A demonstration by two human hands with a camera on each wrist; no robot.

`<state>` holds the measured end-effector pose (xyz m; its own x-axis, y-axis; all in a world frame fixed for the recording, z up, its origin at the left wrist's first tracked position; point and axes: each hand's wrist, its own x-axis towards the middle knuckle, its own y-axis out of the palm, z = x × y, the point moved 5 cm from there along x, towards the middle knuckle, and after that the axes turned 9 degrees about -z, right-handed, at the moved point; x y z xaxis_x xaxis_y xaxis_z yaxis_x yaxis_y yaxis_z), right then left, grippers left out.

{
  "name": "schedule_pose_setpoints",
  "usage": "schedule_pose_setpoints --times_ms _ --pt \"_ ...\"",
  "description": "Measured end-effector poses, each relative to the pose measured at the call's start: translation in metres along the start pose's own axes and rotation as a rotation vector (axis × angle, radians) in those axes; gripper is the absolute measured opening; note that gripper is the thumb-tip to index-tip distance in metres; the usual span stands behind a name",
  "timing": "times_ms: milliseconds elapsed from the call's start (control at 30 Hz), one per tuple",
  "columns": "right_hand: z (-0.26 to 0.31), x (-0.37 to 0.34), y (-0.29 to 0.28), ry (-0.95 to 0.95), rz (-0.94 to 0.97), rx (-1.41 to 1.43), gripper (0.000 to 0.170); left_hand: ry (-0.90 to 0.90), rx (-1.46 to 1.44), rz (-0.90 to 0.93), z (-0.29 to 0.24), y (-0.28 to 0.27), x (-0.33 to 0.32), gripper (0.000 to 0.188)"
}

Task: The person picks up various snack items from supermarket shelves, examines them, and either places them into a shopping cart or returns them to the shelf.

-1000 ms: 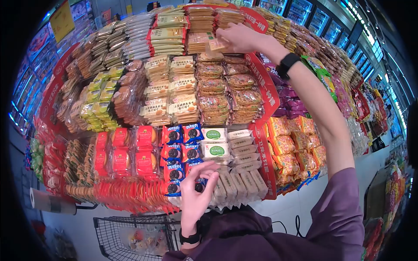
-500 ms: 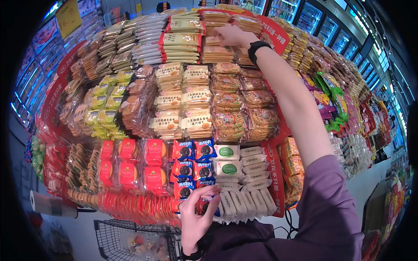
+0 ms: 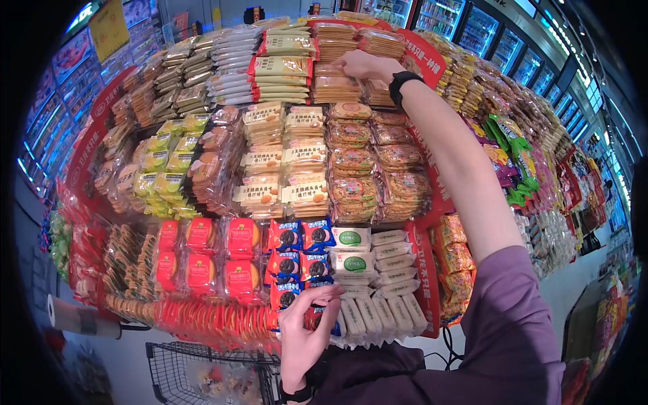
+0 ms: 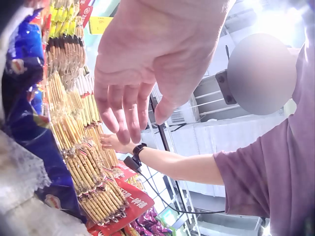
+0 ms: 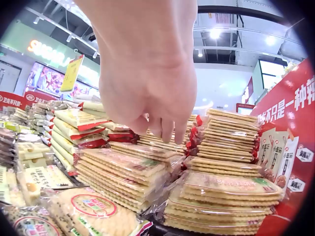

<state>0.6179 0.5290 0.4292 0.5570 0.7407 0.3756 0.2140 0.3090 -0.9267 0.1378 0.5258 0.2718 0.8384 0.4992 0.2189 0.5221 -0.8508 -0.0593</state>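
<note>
Pale cracker packs (image 3: 335,89): low stack, clear wrap, far side of the display, right by the fingertips of the right hand (image 3: 370,66). In the head view the stack sits below and slightly left of that hand; fingers point left across its back part. Packs look wider across the display than front to back, but foreshortening makes the long axis a judgement. Right hand is clearly the nearer one; left hand (image 3: 304,337) is well apart, down at the near edge.

Right grip: fingers bent downward behind the front packs in the right wrist view. Thumb and contact point hidden, so can't tell if it pinches a pack, touches one or just hangs over.
Left grip: thumb apart from the fingers, fingers loosely bent, holds nothing visible. Nearest to it: blue packs (image 3: 285,237).

Around the stack: taller cracker stacks (image 3: 335,42) behind, cream packs with red ends (image 3: 280,66) to the left, round seeded crackers (image 3: 351,135) on the near side, red board (image 3: 422,54) to the right.

Cart (image 3: 177,374) is cut off at the bottom; bags in it are blurred. Left wrist view shows the right fingertips too small to settle contact.
</note>
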Motion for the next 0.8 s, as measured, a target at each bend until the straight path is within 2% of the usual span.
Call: schedule_pose_setpoints --times_ms 67,100,200,300,367,433,500,567,600,633,667,700,800 --pt "-0.015 0.002 -0.001 -0.118 -0.210 -0.061 0.051 -0.014 -0.015 -0.010 -0.002 -0.005 -0.007 0.017" --pt "-0.001 -0.015 -0.025 -0.096 -0.183 -0.092 0.041 -0.059 -0.038 -0.015 -0.004 -0.009 -0.010 0.017" --pt "0.019 -0.048 -0.051 -0.261 -0.018 -0.229 0.036 0.023 -0.081 -0.105 0.000 -0.016 -0.018 0.014" --pt "0.047 -0.106 -0.062 -0.414 -0.019 -0.281 0.026 0.070 0.024 -0.116 0.022 -0.026 -0.032 0.011" --pt "0.077 -0.152 -0.064 -0.526 0.008 -0.279 0.014 0.016 -0.018 -0.151 0.030 -0.033 -0.044 0.010" --pt "0.126 -0.215 -0.073 -0.679 -0.043 -0.138 0.020 -0.062 -0.050 -0.202 0.034 -0.037 -0.056 0.009" --pt "0.169 -0.274 -0.078 -0.760 -0.019 -0.107 0.030 -0.029 -0.087 -0.227 0.037 -0.043 -0.067 0.008" --pt "0.195 -0.326 -0.060 -0.767 0.032 -0.015 0.034 0.027 -0.078 -0.268 0.038 -0.046 -0.077 0.009" --pt "0.210 -0.348 -0.058 -0.729 0.115 0.138 0.031 0.041 -0.071 -0.296 0.039 -0.047 -0.081 0.010" --pt "0.218 -0.378 -0.049 -0.886 -0.014 0.106 0.027 0.060 -0.064 -0.324 0.039 -0.049 -0.085 0.011" --pt "0.229 -0.396 -0.041 -0.813 0.053 0.177 0.027 0.083 -0.024 -0.335 0.038 -0.049 -0.089 0.012" --pt "0.243 -0.412 -0.045 -0.784 0.204 0.236 0.028 0.107 0.013 -0.347 0.037 -0.050 -0.092 0.013" --pt "0.272 -0.458 -0.045 -0.781 0.112 0.401 0.028 0.144 0.090 -0.343 0.032 -0.048 -0.106 0.015"
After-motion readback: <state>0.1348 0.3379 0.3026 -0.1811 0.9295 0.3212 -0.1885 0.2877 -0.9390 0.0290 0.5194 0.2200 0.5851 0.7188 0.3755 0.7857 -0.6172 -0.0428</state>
